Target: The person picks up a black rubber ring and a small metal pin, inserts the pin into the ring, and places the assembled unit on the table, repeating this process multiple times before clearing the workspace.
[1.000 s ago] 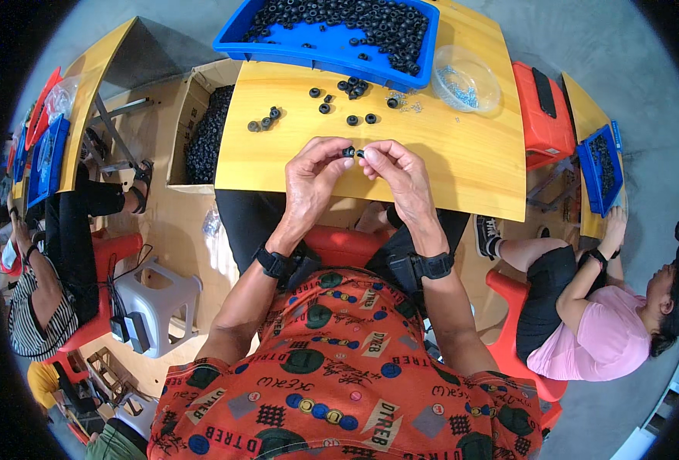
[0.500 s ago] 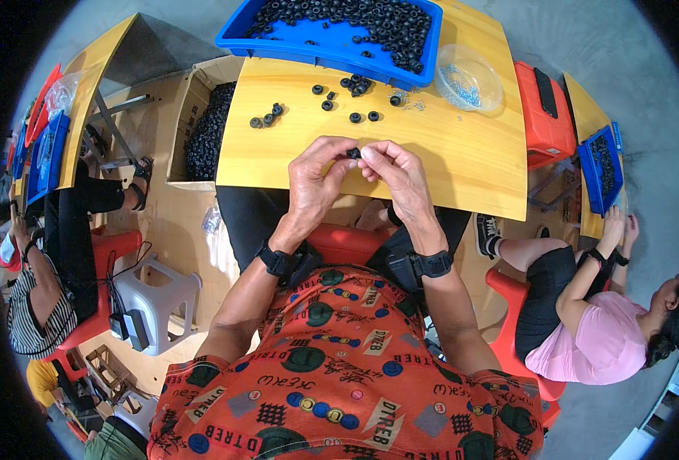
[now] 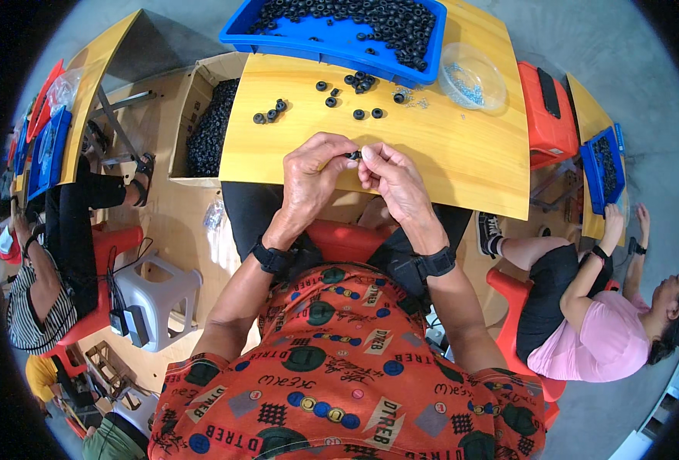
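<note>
My left hand (image 3: pixel 309 175) pinches a small black round part (image 3: pixel 352 155) between thumb and fingertips, just above the near edge of the yellow table (image 3: pixel 454 169). My right hand (image 3: pixel 397 184) meets it from the other side, thumb and fingers pressed together at the part; what they grip is hidden. Beyond my hands lie several loose black round parts (image 3: pixel 359 114), some showing a hole in the middle. A cluster of tiny silvery pieces (image 3: pixel 416 102) lies beside a clear round tub (image 3: pixel 493 90) with more such bits inside.
A blue tray (image 3: pixel 324 55) of black parts stands at the table's far edge. Left of the table is a cardboard box (image 3: pixel 177 146) full of them; a red case (image 3: pixel 548 146) is at the right. Co-workers sit on both sides, the right one by another blue tray (image 3: pixel 594 195).
My hands stay together at the black part, with the right fingers shifted slightly. The view has moved a little. At the right, the co-worker's hands have moved apart.
</note>
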Demonstrator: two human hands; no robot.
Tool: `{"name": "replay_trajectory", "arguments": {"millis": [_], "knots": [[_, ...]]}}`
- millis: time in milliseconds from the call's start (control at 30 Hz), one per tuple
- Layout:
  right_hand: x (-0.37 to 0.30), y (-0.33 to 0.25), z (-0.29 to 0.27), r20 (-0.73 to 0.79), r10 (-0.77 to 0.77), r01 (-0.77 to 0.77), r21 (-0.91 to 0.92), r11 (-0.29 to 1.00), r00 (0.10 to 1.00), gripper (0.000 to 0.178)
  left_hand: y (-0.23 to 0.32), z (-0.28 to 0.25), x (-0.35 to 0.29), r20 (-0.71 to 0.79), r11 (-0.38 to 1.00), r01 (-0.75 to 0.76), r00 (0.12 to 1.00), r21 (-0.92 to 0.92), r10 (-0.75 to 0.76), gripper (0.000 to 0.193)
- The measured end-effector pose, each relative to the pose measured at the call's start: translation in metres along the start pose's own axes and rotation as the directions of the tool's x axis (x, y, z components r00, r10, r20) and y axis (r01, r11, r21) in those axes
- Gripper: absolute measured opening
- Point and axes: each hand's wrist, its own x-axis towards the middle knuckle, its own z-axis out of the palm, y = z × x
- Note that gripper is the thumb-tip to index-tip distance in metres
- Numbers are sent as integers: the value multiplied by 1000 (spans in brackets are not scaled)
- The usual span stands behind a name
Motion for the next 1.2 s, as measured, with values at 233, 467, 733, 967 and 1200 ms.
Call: {"name": "replay_trajectory", "arguments": {"millis": [233,467,733,967,1200], "knots": [[-7,-1,9,-8,52,-51,62,997,999,28,5,3,-2,-64,986,132,988,-105,-139,32],[-5,9,7,37,6,-16,269,963,999,27,17,-2,1,31,999,4,1000,54,-5,36],[-12,6,19,22,-39,29,325,945,999,26,6,2,-7,11,993,55,998,-107,-54,37],[-16,9,21,46,-83,66,296,953,995,20,15,-2,-7,8,988,-153,988,1,153,42],[-23,-5,19,109,-49,3,382,924,993,24,22,2,-7,-28,985,0,1000,-174,-5,31]]}}
